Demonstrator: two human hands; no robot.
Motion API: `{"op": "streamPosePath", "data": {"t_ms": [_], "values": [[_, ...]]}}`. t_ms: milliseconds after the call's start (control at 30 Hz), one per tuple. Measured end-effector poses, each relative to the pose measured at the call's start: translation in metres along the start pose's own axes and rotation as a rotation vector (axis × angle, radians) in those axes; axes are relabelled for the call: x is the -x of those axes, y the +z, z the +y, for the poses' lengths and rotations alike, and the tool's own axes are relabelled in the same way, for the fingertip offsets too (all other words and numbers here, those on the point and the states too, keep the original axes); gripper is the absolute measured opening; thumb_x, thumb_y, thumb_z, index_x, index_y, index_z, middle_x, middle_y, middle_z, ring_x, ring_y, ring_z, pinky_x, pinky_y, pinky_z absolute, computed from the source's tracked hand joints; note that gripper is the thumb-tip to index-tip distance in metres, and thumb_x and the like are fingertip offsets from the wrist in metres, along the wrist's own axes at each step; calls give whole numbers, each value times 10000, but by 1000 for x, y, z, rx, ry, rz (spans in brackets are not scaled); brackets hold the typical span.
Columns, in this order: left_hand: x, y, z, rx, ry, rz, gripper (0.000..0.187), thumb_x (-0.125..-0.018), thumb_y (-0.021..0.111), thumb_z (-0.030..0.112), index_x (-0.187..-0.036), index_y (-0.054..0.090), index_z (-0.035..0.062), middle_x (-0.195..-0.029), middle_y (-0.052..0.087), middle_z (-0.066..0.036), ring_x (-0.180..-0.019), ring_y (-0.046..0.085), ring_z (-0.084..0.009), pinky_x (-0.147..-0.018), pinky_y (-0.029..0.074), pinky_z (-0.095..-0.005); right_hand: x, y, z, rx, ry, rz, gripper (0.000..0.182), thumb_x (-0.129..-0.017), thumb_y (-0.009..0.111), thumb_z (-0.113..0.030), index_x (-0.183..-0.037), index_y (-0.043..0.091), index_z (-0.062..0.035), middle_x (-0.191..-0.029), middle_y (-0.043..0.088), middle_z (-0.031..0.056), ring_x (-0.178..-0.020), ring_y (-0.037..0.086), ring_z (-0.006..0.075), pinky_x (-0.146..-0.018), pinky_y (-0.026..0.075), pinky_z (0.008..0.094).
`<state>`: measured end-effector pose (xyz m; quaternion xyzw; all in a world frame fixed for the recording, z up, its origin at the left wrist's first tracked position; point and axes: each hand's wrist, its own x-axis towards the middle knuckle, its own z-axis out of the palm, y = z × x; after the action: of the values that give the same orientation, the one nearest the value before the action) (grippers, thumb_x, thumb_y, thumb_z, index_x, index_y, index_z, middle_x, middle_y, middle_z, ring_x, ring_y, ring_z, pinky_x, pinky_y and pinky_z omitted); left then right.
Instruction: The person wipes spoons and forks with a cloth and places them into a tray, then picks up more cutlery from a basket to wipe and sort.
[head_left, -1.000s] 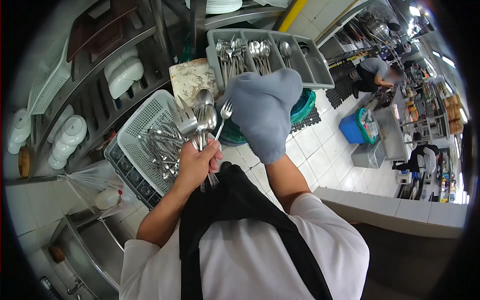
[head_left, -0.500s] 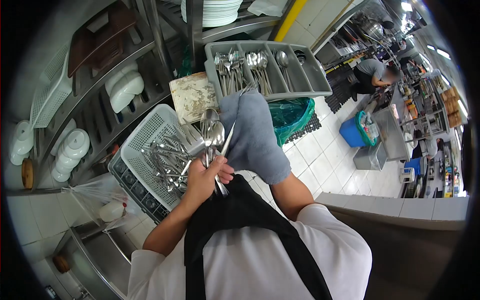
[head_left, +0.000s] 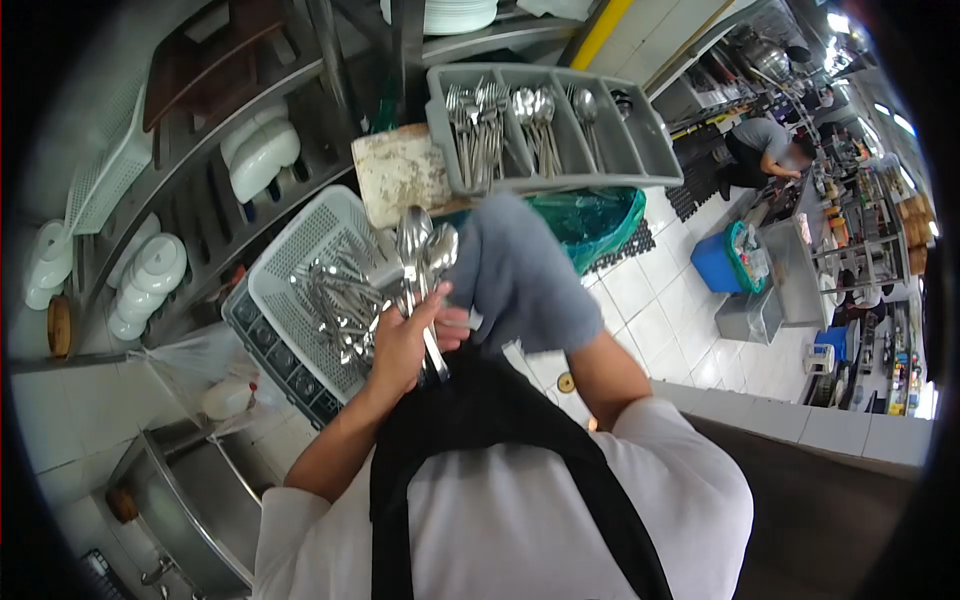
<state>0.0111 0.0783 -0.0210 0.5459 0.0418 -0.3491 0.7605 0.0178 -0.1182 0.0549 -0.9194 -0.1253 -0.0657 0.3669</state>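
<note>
My left hand (head_left: 405, 335) is closed around a bunch of spoons (head_left: 425, 250), bowls pointing up and handles hanging below the palm. Next to it, a grey cloth (head_left: 525, 270) covers my right hand, hiding its fingers; only the forearm shows. The cloth touches or nearly touches the left fingertips. Below and left of the spoons, a light grey perforated basket (head_left: 290, 265) holds a loose heap of cutlery (head_left: 345, 300). Beyond the cloth, a grey divided tray (head_left: 560, 182) holds forks (head_left: 480, 130), spoons (head_left: 540, 130) and a few other pieces in separate compartments.
A worn pale board (head_left: 400, 175) sits between basket and tray. A green-bagged bin (head_left: 600, 225) stands under the tray. White bowls (head_left: 155, 275) are on the metal rack at left. A person (head_left: 765, 150) bends over a counter (head_left: 785, 245) at right.
The fork that stuck out along the cloth toward the tray no longer shows there. The cloth has drawn back from the tray's edge toward my left hand. The view has shifted slightly.
</note>
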Motion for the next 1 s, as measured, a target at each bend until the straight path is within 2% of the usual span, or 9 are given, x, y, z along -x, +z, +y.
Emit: {"op": "streamPosePath", "data": {"t_ms": [67,167,233,367,433,667,900,967,1000], "values": [[3,3,0,41,15,-8,354,-977,500,264,-1195,532,-13,-1002,675,-194,-693,685,-211,-554,545,-260,-6,5,25,19,-73,83,211,-673,722,-124,-784,567,-33,-748,593,122,-638,529,353,-661,445,351],[1,5,5,19,75,9,299,-974,504,251,-1116,524,-12,-995,675,-200,-655,673,-192,-521,528,-238,-20,10,31,-133,311,385,288,-646,714,-109,-867,558,-13,-779,603,126,-700,564,345,-679,446,323],[-1,3,6,12,90,37,267,-971,511,239,-1070,520,-9,-979,677,-199,-624,660,-174,-501,516,-226,-17,9,34,628,29,-18,346,-621,713,-100,-893,543,30,-817,607,166,-779,595,339,-705,464,334],[-11,-3,6,-70,123,36,234,-970,522,196,-1035,536,-28,-907,681,-174,-551,586,-129,-460,461,-235,-7,14,10,160,194,-125,396,-643,711,-143,-958,543,29,-815,594,187,-835,600,329,-700,472,340],[-14,0,6,-101,124,12,225,-965,533,189,-1013,547,-30,-878,680,-162,-528,558,-113,-448,445,-233,-8,58,24,558,-52,368,274,-636,669,-214,-802,569,-20,-693,551,172,-601,535,370,-586,454,378],[-26,3,-4,88,-55,5,216,-935,588,210,-999,575,5,-819,657,-100,-552,549,-115,-471,430,-246,-20,50,13,247,112,401,158,-715,641,-190,-762,561,-62,-623,544,123,-535,523,287,-496,410,379],[-25,0,-9,47,97,15,204,-916,609,177,-964,581,-19,-779,651,-116,-550,566,-122,-477,451,-253,-14,43,-9,-178,175,453,102,-714,651,-152,-705,578,-82,-572,566,97,-527,564,240,-485,403,369],[-23,5,0,26,111,51,173,-912,606,145,-938,592,-25,-778,649,-112,-555,584,-129,-487,472,-254,-12,28,-25,439,157,500,115,-606,709,-130,-627,609,-77,-541,582,88,-549,615,226,-507,433,356],[-21,8,3,-37,128,67,167,-915,593,137,-928,598,-30,-781,651,-111,-555,592,-133,-488,480,-253,-12,35,-12,464,86,294,170,-533,745,-159,-595,606,-83,-523,574,60,-513,599,213,-508,441,363]]}}
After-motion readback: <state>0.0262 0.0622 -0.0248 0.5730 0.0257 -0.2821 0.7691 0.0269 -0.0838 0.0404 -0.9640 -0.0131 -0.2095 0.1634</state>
